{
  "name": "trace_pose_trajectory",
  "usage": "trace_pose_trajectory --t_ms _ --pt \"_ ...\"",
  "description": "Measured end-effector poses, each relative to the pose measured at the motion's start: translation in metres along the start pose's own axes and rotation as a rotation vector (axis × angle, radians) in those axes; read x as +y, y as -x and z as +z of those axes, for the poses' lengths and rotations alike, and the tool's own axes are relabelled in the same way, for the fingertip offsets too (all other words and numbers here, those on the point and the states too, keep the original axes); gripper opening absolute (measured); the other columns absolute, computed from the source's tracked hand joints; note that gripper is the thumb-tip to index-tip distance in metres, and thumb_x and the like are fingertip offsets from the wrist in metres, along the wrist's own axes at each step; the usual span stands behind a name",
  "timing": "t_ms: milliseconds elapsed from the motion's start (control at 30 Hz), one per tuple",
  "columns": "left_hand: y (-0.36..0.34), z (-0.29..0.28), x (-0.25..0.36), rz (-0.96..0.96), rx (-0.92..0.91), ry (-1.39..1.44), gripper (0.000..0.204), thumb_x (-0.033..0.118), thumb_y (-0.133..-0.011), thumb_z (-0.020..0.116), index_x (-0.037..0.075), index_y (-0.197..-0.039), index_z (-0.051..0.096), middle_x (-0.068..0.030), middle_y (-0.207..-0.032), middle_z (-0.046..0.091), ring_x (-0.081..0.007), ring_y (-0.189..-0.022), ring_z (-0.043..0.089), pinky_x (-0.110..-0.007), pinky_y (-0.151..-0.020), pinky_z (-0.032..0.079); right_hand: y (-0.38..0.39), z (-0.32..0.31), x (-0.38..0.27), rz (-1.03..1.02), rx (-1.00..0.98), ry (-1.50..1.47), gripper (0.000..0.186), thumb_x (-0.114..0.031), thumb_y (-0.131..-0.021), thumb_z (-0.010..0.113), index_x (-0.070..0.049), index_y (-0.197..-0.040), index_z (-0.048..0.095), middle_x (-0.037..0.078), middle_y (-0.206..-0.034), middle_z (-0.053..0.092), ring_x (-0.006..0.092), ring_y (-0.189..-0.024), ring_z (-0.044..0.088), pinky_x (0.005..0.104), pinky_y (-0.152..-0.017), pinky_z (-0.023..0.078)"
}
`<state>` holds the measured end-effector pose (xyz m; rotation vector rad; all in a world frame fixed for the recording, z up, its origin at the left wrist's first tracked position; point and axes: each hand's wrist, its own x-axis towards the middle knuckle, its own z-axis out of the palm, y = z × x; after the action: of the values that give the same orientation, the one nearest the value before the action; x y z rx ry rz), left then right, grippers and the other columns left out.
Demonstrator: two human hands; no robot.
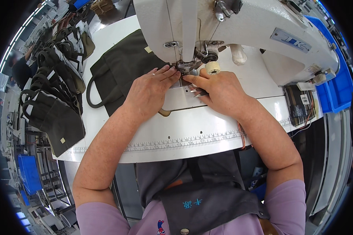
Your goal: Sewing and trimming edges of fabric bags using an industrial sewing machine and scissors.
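Far left, stacked dark bags (53, 94) blur into the rim. On the desk (192, 135), the left hand (151, 92) lies flat, fingers extended, pressing the dark fabric bag (119, 70) toward the needle (183, 67). The right hand (219, 90) presses alongside, fingers curled; what it pinches is hidden. Fingertips sit close: a slip risks a prick. The sewing machine (239, 31) covers the seam.

Bright, even light — sharp (edges bowed)

both hands (151, 92) (219, 90) at sewing machine (231, 27)
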<state>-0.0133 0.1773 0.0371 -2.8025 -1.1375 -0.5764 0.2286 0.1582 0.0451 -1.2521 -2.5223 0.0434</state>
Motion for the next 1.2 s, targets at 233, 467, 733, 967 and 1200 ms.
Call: trace_pose_trajectory --t_ms 233,467,733,967,1200 --pt "-0.003 0.001 0.004 -0.006 -0.027 -0.027 0.053 -0.009 -0.081 0.054 0.002 -0.131 0.067 -0.0145 -0.134 0.066 -0.0293 -0.129 0.061 -0.042 -0.112 0.049 0.001 -0.001 0.001 -0.01 0.03 -0.021 0.041 -0.022 -0.084 0.075 -0.015 -0.125 0.071 0.006 -0.099 0.068 0.0275 -0.083 0.071 0.0419 -0.07 0.057" --pt "0.002 -0.008 0.026 -0.138 -0.067 0.013 0.048 0.005 -0.087 0.053 -0.001 -0.134 0.063 -0.0216 -0.137 0.063 -0.0346 -0.13 0.06 -0.045 -0.113 0.046 0.0 -0.002 0.001 -0.004 0.007 -0.019 0.039 -0.021 -0.085 0.075 -0.014 -0.123 0.071 0.006 -0.097 0.068 0.0279 -0.083 0.071 0.0419 -0.071 0.057" --pt "-0.011 -0.042 0.027 -0.118 -0.173 0.105 0.04 0.009 -0.089 0.056 0.004 -0.127 0.067 -0.0152 -0.11 0.074 -0.036 -0.102 0.069 -0.055 -0.112 0.043 0.004 -0.003 0.003 -0.006 0.042 -0.05 0.042 -0.02 -0.084 0.074 -0.014 -0.125 0.069 0.006 -0.098 0.068 0.0293 -0.087 0.071 0.0431 -0.074 0.056" --pt "0.019 -0.011 0.035 -0.113 -0.166 0.204 0.061 0.033 -0.095 0.067 0.006 -0.147 0.051 -0.0153 -0.157 0.043 -0.037 -0.15 0.036 -0.064 -0.121 0.022 0.002 -0.001 0.004 -0.018 0.05 -0.065 0.042 -0.018 -0.082 0.075 -0.014 -0.124 0.07 0.007 -0.099 0.068 0.0298 -0.087 0.07 0.0431 -0.074 0.056" --pt "0.02 -0.01 0.052 -0.257 -0.101 0.242 0.061 0.038 -0.097 0.064 0.003 -0.145 0.05 -0.0172 -0.157 0.04 -0.0373 -0.147 0.038 -0.066 -0.12 0.023 0.002 -0.003 0.002 -0.017 0.021 -0.063 0.044 -0.018 -0.081 0.076 -0.016 -0.125 0.071 0.005 -0.097 0.067 0.0286 -0.085 0.07 0.0426 -0.072 0.056"
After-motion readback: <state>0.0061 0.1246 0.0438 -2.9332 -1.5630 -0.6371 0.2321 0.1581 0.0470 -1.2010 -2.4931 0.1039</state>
